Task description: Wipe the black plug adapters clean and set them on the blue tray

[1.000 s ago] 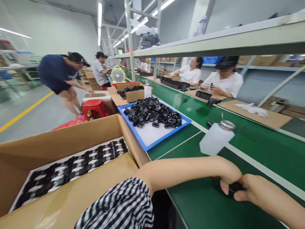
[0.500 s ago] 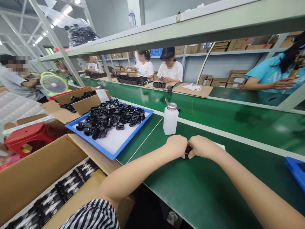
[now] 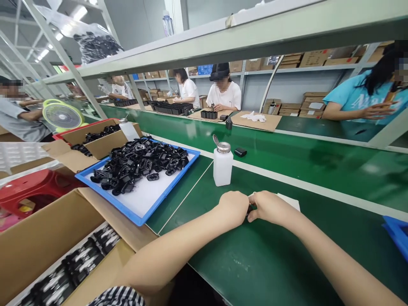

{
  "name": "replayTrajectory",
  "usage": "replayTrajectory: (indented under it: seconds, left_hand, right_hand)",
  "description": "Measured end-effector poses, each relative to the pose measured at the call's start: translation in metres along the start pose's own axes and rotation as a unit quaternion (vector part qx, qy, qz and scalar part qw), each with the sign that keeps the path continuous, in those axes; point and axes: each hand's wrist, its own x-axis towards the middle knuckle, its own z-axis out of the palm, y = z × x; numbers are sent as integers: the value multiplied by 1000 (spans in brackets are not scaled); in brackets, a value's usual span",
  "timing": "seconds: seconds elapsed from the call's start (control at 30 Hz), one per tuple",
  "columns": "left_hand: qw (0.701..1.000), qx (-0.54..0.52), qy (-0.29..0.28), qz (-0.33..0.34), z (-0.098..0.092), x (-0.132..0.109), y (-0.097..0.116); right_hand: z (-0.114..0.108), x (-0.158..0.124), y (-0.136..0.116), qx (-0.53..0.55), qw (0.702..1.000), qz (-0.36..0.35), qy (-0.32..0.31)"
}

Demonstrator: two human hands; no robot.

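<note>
My left hand point(image 3: 234, 207) and my right hand point(image 3: 267, 205) meet over the green work surface, fingers closed around a small black part point(image 3: 251, 209) that they mostly cover. A white sheet or cloth point(image 3: 288, 202) lies partly behind my right hand. Beyond my hands stands a white bottle point(image 3: 223, 166) with its metal lid flipped up. A black block point(image 3: 240, 151) lies on the green belt just past the bottle. To the left, a blue-rimmed tray point(image 3: 168, 196) holds a heap of black parts point(image 3: 137, 163).
An open carton point(image 3: 41, 221) with packed black parts is at lower left, near a red stool point(image 3: 35, 187). A green fan point(image 3: 63, 115) stands farther back. Several people sit across the belt point(image 3: 306, 159). A blue tray point(image 3: 397, 233) is at the right edge.
The view has shifted slightly, so the bottle and tray appear farther left. The black block beyond the bottle now shows fully. My hands remain together around the small part.
</note>
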Motion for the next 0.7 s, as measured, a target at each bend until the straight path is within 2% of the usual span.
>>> replayTrajectory:
  seconds: [0.13, 0.2, 0.27, 0.33, 0.43, 0.5, 0.57, 0.7]
  left_hand:
    - [999, 24, -6, 19, 4, -3, -10]
    - [999, -4, 1, 35, 8, 0, -18]
    - [995, -68, 13, 76, 14, 6, -26]
    - [974, -174, 12, 147, 23, 14, -33]
    - [911, -345, -17, 226, 38, 27, -38]
    - [876, -424, -29, 227, 48, 32, -37]
    - [859, -467, -19, 208, 55, 34, -34]
    - [864, -468, 36, 181, 62, 31, -27]
  right_hand:
    - [8, -5, 13, 49, 998, -40, 7]
    - [7, -4, 29, 82, 995, -55, -22]
    - [0, -1, 49, 98, 994, -26, -30]
    - [-9, 7, 69, 106, 994, 29, -1]
    - [-20, 26, 94, 107, 988, 92, 61]
    - [-22, 43, 105, 94, 983, 125, 98]
    - [-21, 62, 111, 78, 976, 153, 137]
    - [-18, 93, 114, 57, 955, 212, 202]
